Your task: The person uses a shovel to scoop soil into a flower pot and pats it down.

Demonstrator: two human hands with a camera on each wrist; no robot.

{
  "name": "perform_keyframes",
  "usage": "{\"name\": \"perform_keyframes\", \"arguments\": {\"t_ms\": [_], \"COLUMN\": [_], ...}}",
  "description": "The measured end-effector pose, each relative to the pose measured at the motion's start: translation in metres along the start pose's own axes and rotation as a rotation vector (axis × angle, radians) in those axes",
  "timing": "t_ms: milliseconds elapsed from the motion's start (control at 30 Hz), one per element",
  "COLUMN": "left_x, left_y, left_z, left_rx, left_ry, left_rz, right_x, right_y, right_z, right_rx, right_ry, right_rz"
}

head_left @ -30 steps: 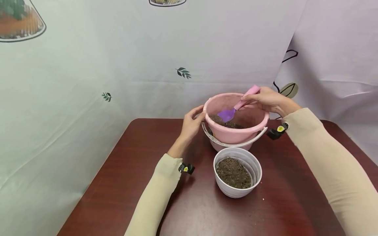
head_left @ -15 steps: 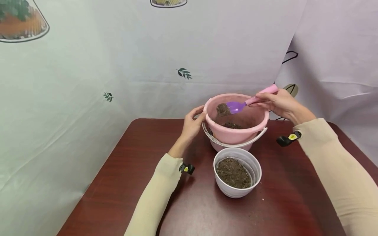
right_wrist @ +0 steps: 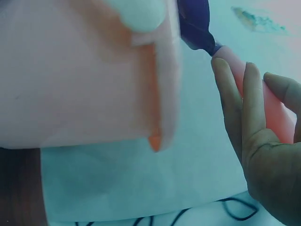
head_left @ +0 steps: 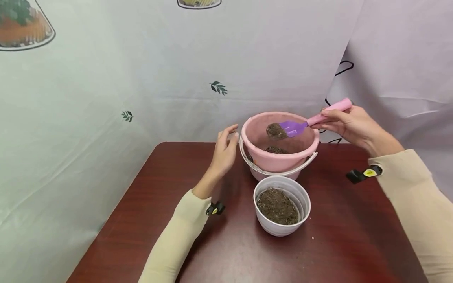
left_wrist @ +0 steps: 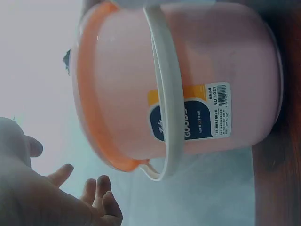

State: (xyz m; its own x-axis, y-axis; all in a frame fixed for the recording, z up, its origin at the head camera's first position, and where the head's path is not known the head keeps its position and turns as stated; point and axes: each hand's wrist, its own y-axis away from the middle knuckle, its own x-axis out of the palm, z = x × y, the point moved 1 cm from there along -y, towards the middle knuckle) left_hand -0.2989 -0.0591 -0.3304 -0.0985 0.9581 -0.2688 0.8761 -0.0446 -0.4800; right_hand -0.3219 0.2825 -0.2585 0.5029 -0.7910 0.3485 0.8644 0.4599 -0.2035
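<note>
My right hand (head_left: 361, 127) pinches the pink handle of a small trowel (head_left: 296, 128) with a purple blade. Dark soil (head_left: 276, 131) is heaped on the blade, which hovers over the mouth of a pink bucket (head_left: 279, 160). More soil lies low inside the bucket. Just left of the rim is my left hand (head_left: 223, 153), its fingers loosely bent and holding nothing; the left wrist view shows a gap between it and the bucket (left_wrist: 122, 84). In front of the bucket stands a white pot (head_left: 279, 229), partly filled with soil.
The bucket's white handle (head_left: 260, 169) hangs down its front, close behind the pot's rim. All stands on a dark red wooden table (head_left: 170, 173). A pale printed cloth (head_left: 170, 78) hangs behind the table. Small crumbs lie right of the pot.
The trowel has come up out of the bucket with soil on its blade, and my right hand has moved right. My left hand has let go of the bucket's rim and shifted slightly left.
</note>
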Motion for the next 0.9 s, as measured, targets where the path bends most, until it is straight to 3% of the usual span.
{"name": "perform_keyframes", "arguments": {"t_ms": [133, 233, 467, 567, 733, 900], "left_x": [-0.006, -0.010, -0.008, -0.001, 0.009, 0.011], "left_y": [0.021, 0.037, 0.067, 0.076, 0.086, 0.088], "left_z": [-0.011, -0.015, -0.020, -0.019, -0.016, -0.015], "left_rx": [0.102, 0.158, 0.176, 0.176, 0.178, 0.185], "left_ry": [-0.064, -0.107, -0.302, -0.429, -0.556, -0.568], "left_rz": [0.067, 0.162, 0.584, 0.708, 0.799, 0.817], "right_x": [0.008, 0.012, 0.017, 0.020, 0.025, 0.028], "right_y": [0.018, 0.031, 0.061, 0.073, 0.088, 0.096], "right_z": [0.008, 0.010, 0.008, 0.001, -0.015, -0.021], "right_rx": [-0.043, -0.063, -0.055, -0.055, -0.046, 0.008], "right_ry": [0.019, 0.031, 0.036, 0.116, 0.373, 0.597], "right_rz": [0.056, 0.107, 0.185, 0.197, 0.179, 0.082]}}
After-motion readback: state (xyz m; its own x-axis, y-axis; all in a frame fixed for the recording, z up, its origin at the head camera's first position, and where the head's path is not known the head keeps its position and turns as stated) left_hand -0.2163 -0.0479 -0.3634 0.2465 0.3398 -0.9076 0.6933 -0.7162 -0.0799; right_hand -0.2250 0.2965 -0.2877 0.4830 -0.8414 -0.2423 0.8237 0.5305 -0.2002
